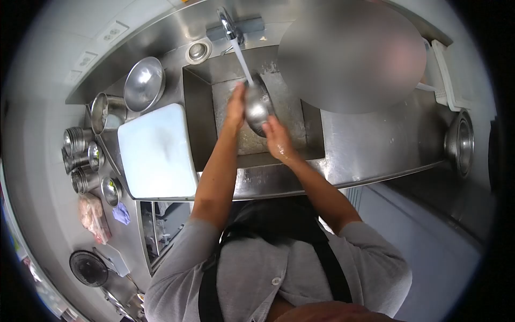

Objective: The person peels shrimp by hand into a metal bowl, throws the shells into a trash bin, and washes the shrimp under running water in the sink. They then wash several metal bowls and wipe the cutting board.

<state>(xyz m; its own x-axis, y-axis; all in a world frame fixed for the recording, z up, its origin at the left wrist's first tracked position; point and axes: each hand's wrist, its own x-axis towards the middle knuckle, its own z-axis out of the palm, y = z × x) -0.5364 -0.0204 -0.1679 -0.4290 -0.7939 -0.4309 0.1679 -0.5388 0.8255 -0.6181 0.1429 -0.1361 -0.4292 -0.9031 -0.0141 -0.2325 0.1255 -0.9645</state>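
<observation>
A metal bowl (259,110) is held tilted over the steel sink (201,131), beneath the running tap (227,24). The water stream (241,61) reaches the bowl's upper end. My left hand (236,107) grips the bowl's left side; motion blurs its fingers a little. Wet and closed on the lower right rim, my right hand (277,138) holds the near end. Water lies on the sink floor below the bowl.
Left of the sink lies a white cutting board (155,155), with a large steel bowl (145,85) and a steel pot (101,114) behind it. Stacked metal bowls (460,145) stand at the far right. A blurred patch covers the counter's back right.
</observation>
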